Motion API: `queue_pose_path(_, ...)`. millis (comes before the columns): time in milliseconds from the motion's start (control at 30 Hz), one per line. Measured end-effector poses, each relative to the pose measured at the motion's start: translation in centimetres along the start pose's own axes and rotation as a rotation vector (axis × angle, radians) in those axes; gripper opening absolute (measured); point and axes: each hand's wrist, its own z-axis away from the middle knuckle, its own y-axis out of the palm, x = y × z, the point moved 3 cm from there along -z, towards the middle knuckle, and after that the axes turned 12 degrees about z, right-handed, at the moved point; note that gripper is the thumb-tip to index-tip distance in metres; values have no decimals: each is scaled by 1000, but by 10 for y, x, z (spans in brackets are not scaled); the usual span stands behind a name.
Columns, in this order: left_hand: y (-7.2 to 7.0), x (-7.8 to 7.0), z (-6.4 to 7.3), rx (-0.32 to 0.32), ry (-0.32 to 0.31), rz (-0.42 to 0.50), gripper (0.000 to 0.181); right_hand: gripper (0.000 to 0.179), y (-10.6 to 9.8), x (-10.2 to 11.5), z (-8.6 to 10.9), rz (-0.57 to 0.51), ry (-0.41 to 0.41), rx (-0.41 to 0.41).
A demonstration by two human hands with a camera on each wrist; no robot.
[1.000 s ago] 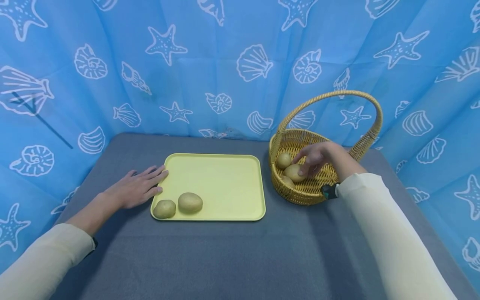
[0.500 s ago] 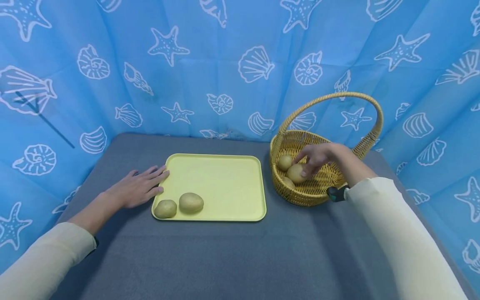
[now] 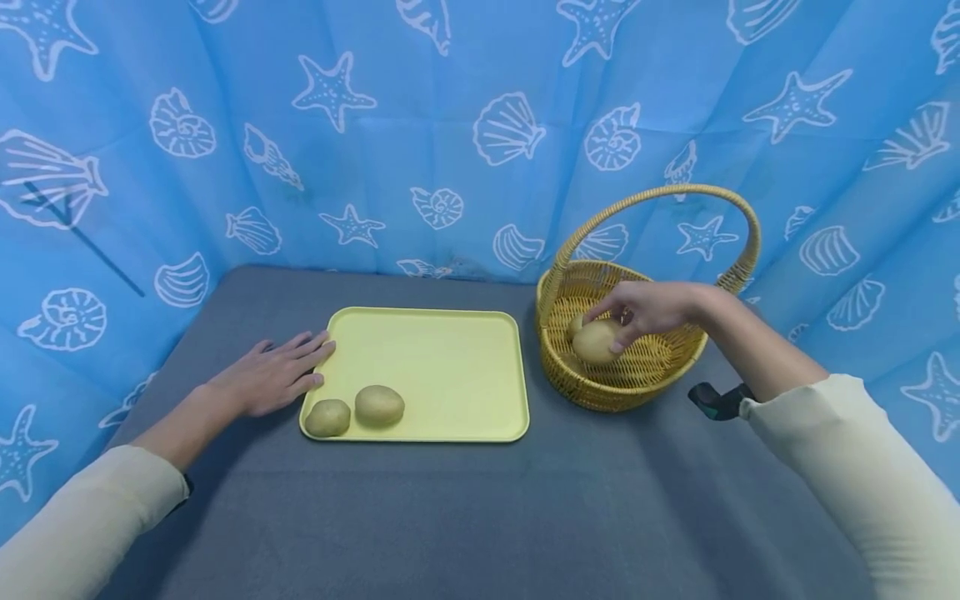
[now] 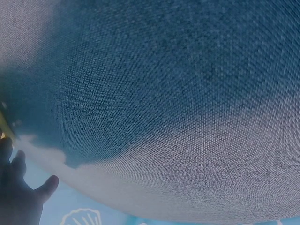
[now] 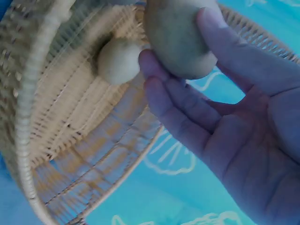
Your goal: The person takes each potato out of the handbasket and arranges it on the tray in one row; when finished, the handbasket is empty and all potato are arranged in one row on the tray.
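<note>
In the head view my right hand (image 3: pixel 641 310) pinches a potato (image 3: pixel 595 342) between thumb and fingers, over the wicker basket (image 3: pixel 637 387). The right wrist view shows that potato (image 5: pixel 180 40) raised above the basket floor, with another potato (image 5: pixel 119 61) lying below. My left hand (image 3: pixel 273 375) lies flat with spread fingers, its fingertips on the left rim of the yellow tray (image 3: pixel 427 358). Two potatoes rest in the tray's near left corner: a smaller one (image 3: pixel 327 417) and a larger one (image 3: pixel 379 406). The left wrist view catches only part of the left hand (image 4: pixel 21 192).
The basket's tall arched handle (image 3: pixel 660 193) rises over the right forearm. A grey cloth (image 3: pixel 450 517) covers the table. Behind it hangs a blue curtain (image 3: pixel 420 100) with white shells and starfish.
My right hand has lifted the potato off the basket floor, and the right forearm has swung outward to the right. The left hand has stayed on the tray rim.
</note>
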Motion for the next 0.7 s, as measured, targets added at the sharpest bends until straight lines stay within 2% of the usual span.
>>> queue_pose_path(200, 2, 3, 2, -21, 10, 14, 60, 52, -2, 31, -5, -70, -133, -24)
queue_pose_path(367, 3, 3, 2, -23, 14, 9, 60, 53, 7, 53, -19, -147, -211, -27)
queue_pose_path(500, 2, 1, 2, -11, 4, 8, 60, 55, 18, 71, -33, -108, -252, -64)
queue_pose_path(700, 0, 0, 1, -7, 8, 4, 60, 55, 39, 87, -56, -1, -250, -123)
